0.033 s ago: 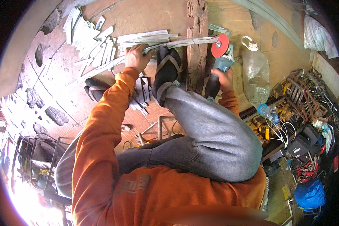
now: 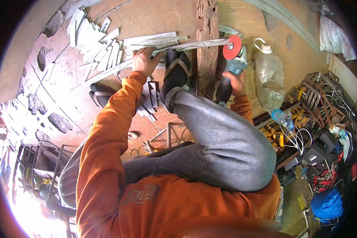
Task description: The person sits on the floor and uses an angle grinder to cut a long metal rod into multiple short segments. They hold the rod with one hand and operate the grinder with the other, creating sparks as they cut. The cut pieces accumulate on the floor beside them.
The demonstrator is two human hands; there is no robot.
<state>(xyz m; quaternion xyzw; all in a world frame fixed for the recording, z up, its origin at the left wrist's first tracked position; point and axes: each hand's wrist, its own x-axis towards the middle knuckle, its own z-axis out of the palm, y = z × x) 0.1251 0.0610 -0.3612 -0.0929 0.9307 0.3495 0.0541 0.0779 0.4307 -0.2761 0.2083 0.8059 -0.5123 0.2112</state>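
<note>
R hand (image 2: 237, 83) wrapped round grinder (image 2: 235, 67) — L hand (image 2: 144, 62) part-curled at long strip (image 2: 206, 43), can't tell if gripping.

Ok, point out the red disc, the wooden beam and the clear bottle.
Red disc (image 2: 235, 49), head view: its flat face.
Wooden beam (image 2: 207, 65), head view: its middle.
Clear bottle (image 2: 269, 73), head view: its side wall.
</note>
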